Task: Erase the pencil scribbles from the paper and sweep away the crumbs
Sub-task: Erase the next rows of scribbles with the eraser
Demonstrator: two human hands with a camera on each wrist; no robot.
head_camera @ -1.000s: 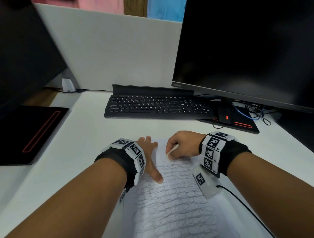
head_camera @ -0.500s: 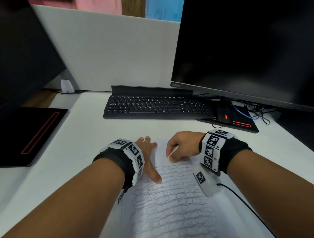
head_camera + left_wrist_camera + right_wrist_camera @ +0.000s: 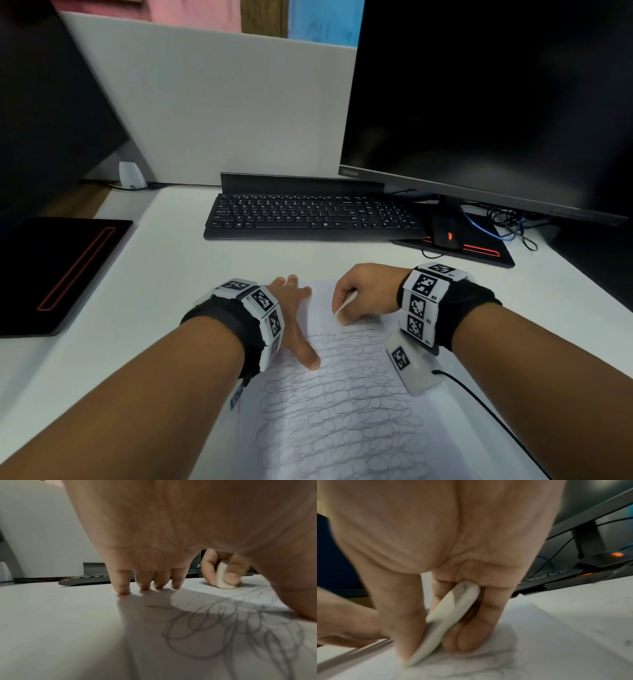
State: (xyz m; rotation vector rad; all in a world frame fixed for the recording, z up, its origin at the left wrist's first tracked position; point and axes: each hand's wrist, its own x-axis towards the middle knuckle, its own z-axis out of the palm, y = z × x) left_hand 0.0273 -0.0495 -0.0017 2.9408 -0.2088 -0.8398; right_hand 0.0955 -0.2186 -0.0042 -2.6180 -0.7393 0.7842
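Your paper [image 3: 342, 411], thick with pencil scribbles [image 3: 335, 421], lies on the desk [image 3: 171, 274] before you. Your right hand [image 3: 366, 291] pinches a white eraser [image 3: 344, 306] onto its far end; your left hand [image 3: 294, 308] presses flat, fingers straight, on its left edge. Keyboard [image 3: 308, 217], mouse [image 3: 445, 233] and monitor [image 3: 479, 96] stand beyond.

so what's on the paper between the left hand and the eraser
In the head view, only bare, already clean paper lies between the left hand and the eraser; the scribbles start nearer the person.
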